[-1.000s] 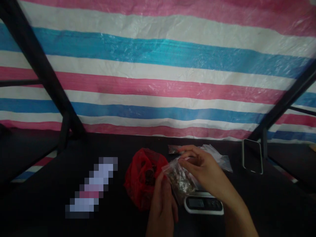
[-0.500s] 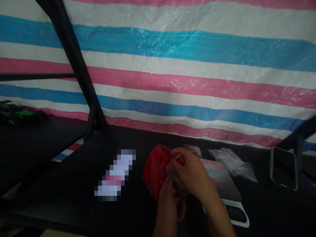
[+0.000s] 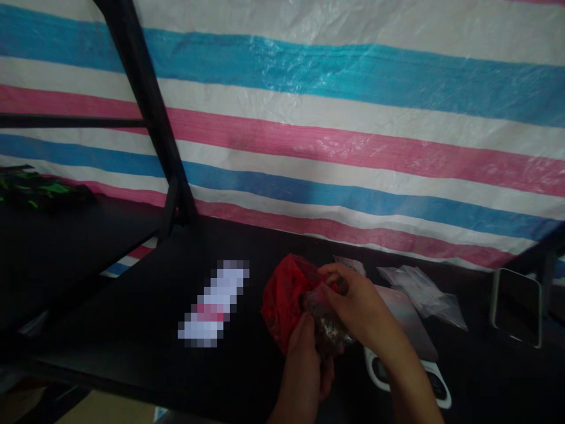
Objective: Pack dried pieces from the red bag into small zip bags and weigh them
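Note:
My left hand [image 3: 304, 347] is closed around a clear plastic bag [image 3: 330, 325] that bulges with small dark contents too blurred to name. My right hand [image 3: 355, 300] pinches the upper edge of this clear bag, thumb and fingers together. Right behind and left of both hands, a crumpled red plastic bag [image 3: 280, 300] stands on the black table [image 3: 145, 312], touching the clear bag. Under my right forearm lies a white digital scale [image 3: 442, 393] with a silver plate [image 3: 412, 324], partly covered by the arm.
Flat clear bags [image 3: 417, 288] lie behind the scale, and a small filled packet [image 3: 351, 265] sits behind my right hand. A phone-like framed object [image 3: 516, 306] leans at the right. A pixelated slip [image 3: 214, 303] lies left. A black post [image 3: 154, 118] rises before the striped sheet [image 3: 309, 141].
The view has shifted slightly, so most things sit a little further right. The clear bag has turned, showing more of its filled part. Both hands keep hold of it.

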Available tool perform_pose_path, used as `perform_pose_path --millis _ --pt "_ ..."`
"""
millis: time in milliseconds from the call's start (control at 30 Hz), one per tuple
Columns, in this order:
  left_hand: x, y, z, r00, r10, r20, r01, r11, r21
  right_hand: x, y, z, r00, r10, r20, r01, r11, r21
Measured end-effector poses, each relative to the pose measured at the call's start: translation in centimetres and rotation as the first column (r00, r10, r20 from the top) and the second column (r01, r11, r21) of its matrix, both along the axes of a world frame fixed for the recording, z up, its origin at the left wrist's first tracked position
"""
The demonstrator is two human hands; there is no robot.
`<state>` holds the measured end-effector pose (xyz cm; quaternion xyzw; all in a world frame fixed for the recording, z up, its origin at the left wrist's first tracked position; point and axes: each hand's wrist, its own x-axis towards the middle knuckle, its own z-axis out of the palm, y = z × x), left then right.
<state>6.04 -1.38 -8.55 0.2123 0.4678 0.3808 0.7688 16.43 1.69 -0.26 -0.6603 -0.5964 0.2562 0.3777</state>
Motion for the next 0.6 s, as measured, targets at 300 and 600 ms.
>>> perform_pose_path --millis 300,600 --pt "-1.8 -1.0 1.2 0.980 0.133 -0.151 -0.083 0.951 0.297 2.0 -1.4 0.3 0.950 0.130 -0.285 -0.126 0.991 0.033" --pt "-2.8 -2.3 2.4 0.831 0.296 -0.470 0.262 0.538 0.801 8.0 -4.9 2.5 0.912 0.106 -0.397 -0.080 0.994 0.079"
